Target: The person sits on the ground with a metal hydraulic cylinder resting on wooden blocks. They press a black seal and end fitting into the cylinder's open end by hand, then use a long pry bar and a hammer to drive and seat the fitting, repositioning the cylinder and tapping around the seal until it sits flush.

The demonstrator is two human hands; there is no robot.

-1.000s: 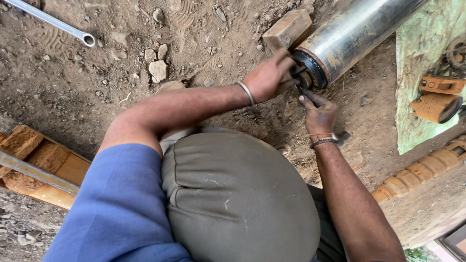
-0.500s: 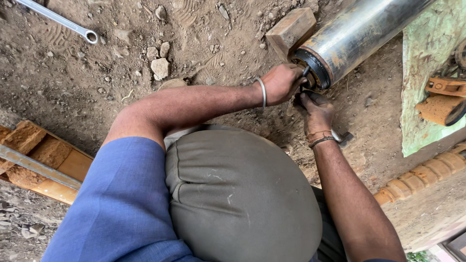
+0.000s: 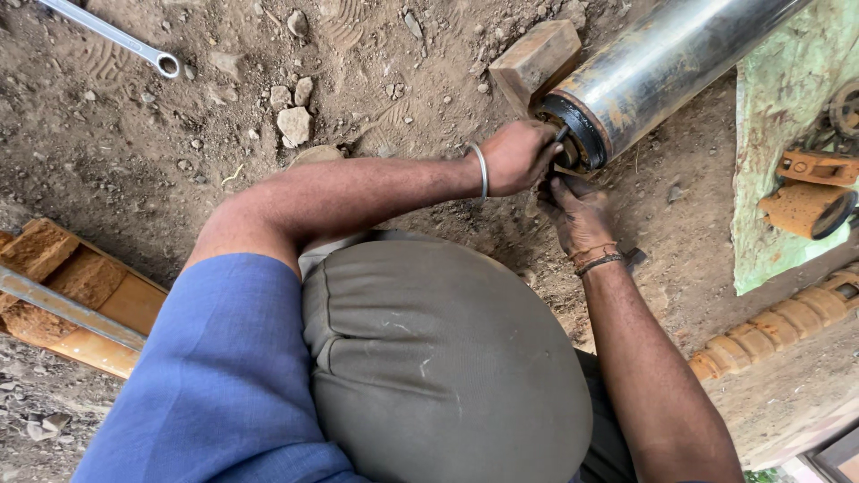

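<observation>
A big steel cylinder (image 3: 667, 63) lies on the dirt, its dark ringed end (image 3: 577, 134) facing me. My left hand (image 3: 519, 156), with a silver bangle on the wrist, is closed around a thin dark tool (image 3: 562, 134) pushed against that end. Just below it, my right hand (image 3: 577, 210), with thread bands on the wrist, has its fingertips at the lower rim of the cylinder end. Whether it grips anything is hidden by the fingers. My bent knee in grey-brown trousers (image 3: 438, 358) fills the middle of the view.
A wooden block (image 3: 535, 58) props the cylinder. A ring spanner (image 3: 116, 36) lies at the top left, with stones (image 3: 291, 121) near it. Rusty orange parts (image 3: 810, 192) sit on a green sheet (image 3: 787, 116), by a ribbed shaft (image 3: 778, 326). Bricks and a metal bar (image 3: 63, 304) are at the left.
My left hand has slid along to the cylinder's end face and turned its tool into it. My right hand has risen slightly towards the rim.
</observation>
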